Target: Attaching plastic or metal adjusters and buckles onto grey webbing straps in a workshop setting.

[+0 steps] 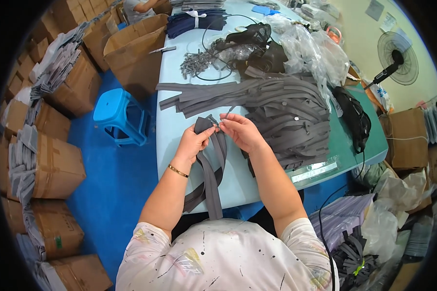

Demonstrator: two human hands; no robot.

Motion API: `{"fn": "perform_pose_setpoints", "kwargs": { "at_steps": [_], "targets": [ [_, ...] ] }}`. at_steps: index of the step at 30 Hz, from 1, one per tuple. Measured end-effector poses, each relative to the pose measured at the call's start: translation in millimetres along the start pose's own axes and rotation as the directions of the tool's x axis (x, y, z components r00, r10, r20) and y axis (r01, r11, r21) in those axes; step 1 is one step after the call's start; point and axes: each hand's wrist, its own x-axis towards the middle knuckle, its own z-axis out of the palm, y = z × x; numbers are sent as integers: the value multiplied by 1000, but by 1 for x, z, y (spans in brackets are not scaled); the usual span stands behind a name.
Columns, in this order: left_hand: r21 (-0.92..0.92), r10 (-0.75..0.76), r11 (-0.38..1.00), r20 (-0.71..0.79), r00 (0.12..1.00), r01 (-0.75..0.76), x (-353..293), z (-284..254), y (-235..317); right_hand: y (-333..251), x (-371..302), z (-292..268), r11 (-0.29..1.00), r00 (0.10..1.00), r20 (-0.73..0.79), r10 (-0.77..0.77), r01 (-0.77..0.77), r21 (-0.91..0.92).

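Observation:
My left hand (193, 140) is closed on a dark grey zipper (211, 186), pinching it near its upper end. The zipper's long tape loops down over the table's front edge toward my lap. My right hand (243, 132) pinches a thin grey zipper pull (229, 112) right beside the left fingertips, where the hands meet. Whether the pull is joined to the slider is too small to tell. To the right of my hands lies a large heap of grey zippers (286, 121), some with their ends stretched out leftward. A small pile of grey pulls (195, 63) sits beyond.
The pale blue table (172, 140) also bears clear plastic bags (315, 53), black bundles and a navy stack (194, 23). A blue stool (120, 116) and cardboard boxes (58, 165) stand left. At right are a fan (398, 58) and a hanging black cable (320, 218).

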Motion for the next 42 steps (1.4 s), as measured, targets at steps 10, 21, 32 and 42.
{"fn": "perform_pose_setpoints", "kwargs": {
  "at_steps": [10,21,32,42],
  "targets": [
    [-80,-17,997,11,1000,18,2,-4,0,2,-2,0,975,991,90,-101,116,-189],
    [-117,17,993,51,999,-10,-8,6,9,-3,-3,5,993,994,14,-112,112,-32],
    [-60,-46,997,97,994,52,-9,4,9,3,-2,6,992,998,47,-45,50,-113],
    [-65,-51,996,127,991,59,-9,2,10,7,-3,4,983,997,63,-46,56,-176]
  ]
}}
